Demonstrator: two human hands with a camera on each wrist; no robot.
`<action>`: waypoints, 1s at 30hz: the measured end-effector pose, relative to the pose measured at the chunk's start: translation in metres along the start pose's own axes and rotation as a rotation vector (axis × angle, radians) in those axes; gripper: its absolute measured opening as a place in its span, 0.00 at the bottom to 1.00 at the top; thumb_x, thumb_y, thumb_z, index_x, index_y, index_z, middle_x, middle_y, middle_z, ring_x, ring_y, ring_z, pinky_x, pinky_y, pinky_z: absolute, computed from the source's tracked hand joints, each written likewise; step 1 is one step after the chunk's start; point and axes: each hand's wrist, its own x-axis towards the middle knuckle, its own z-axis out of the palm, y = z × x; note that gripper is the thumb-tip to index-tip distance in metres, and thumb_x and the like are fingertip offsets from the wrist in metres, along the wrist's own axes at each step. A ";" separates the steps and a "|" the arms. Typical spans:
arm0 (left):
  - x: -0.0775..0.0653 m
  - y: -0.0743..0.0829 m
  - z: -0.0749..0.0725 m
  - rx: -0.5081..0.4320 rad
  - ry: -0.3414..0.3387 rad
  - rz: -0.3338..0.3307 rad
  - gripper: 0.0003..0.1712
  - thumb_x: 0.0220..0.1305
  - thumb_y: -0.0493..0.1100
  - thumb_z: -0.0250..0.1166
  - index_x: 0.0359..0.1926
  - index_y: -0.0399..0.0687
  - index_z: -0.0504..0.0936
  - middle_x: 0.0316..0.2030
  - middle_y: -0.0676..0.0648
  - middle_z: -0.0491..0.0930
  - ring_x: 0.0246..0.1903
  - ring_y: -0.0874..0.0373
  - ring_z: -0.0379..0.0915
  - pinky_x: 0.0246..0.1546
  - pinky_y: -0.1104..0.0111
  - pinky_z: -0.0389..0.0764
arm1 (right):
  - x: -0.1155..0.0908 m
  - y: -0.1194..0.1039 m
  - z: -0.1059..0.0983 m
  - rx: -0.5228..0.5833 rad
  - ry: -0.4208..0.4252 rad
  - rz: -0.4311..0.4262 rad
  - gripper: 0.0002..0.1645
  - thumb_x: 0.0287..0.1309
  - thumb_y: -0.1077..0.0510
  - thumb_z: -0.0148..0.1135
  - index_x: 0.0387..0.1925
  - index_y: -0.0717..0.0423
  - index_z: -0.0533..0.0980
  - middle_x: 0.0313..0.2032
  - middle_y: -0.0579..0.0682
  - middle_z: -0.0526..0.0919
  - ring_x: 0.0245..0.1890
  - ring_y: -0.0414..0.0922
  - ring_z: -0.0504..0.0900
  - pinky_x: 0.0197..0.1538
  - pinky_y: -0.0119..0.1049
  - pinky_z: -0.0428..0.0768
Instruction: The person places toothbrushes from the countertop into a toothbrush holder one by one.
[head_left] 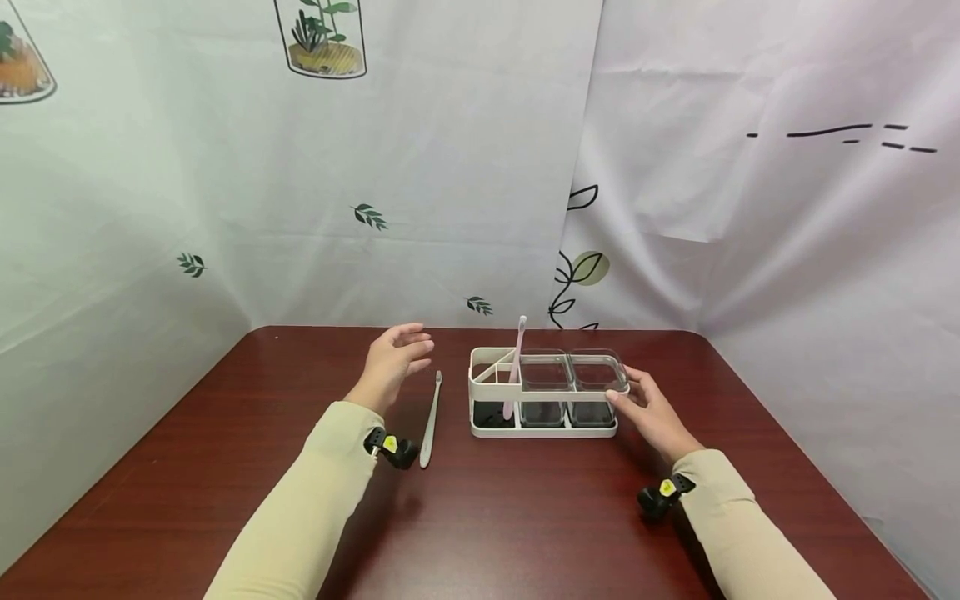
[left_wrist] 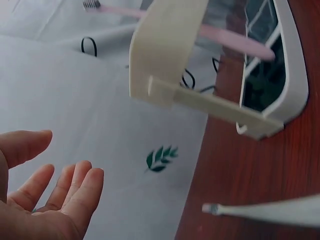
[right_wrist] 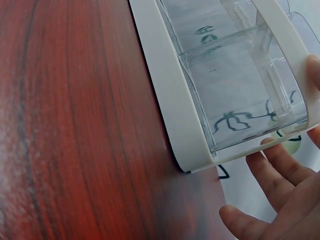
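A white toothbrush holder (head_left: 543, 432) stands on the table, with two clear cups (head_left: 597, 371) in its middle and right bays. Leaning upright in its left compartment is a pink toothbrush (head_left: 516, 358), bristle end up. My right hand (head_left: 651, 417) grips the holder's right end, thumb on the front of the upper rim and fingers around the side. In the right wrist view, several fingertips (right_wrist: 256, 159) touch that end. To the left, my left hand (head_left: 393, 362) is raised with nothing in it, fingers relaxed. Between it and the holder lies a pale grey-white toothbrush (head_left: 431, 425), head pointing away.
The dark red-brown wooden table (head_left: 510, 517) reaches to a white curtain (head_left: 420, 167) with printed leaves and jars at the back and sides. A dark wrist camera (head_left: 400, 452) is strapped to the left wrist, and another camera (head_left: 655, 502) to the right wrist.
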 end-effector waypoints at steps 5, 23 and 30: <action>0.003 -0.005 -0.013 0.059 0.050 -0.031 0.27 0.67 0.33 0.59 0.65 0.38 0.66 0.60 0.35 0.69 0.60 0.43 0.69 0.58 0.56 0.73 | 0.000 0.000 0.000 -0.003 -0.005 -0.002 0.39 0.68 0.50 0.56 0.72 0.58 0.51 0.64 0.67 0.65 0.62 0.59 0.69 0.61 0.49 0.71; 0.011 -0.033 -0.048 0.188 0.178 -0.117 0.27 0.67 0.34 0.57 0.65 0.34 0.65 0.58 0.32 0.69 0.61 0.40 0.68 0.59 0.54 0.71 | 0.000 0.002 0.000 0.007 -0.011 -0.004 0.40 0.68 0.50 0.57 0.72 0.59 0.50 0.66 0.68 0.62 0.64 0.61 0.67 0.62 0.55 0.68; 0.013 -0.038 -0.055 0.235 0.176 -0.126 0.27 0.67 0.34 0.57 0.66 0.33 0.64 0.60 0.32 0.67 0.60 0.39 0.68 0.59 0.52 0.71 | -0.001 0.001 0.000 0.005 -0.012 -0.002 0.41 0.68 0.50 0.57 0.72 0.59 0.50 0.65 0.68 0.62 0.64 0.62 0.66 0.63 0.57 0.68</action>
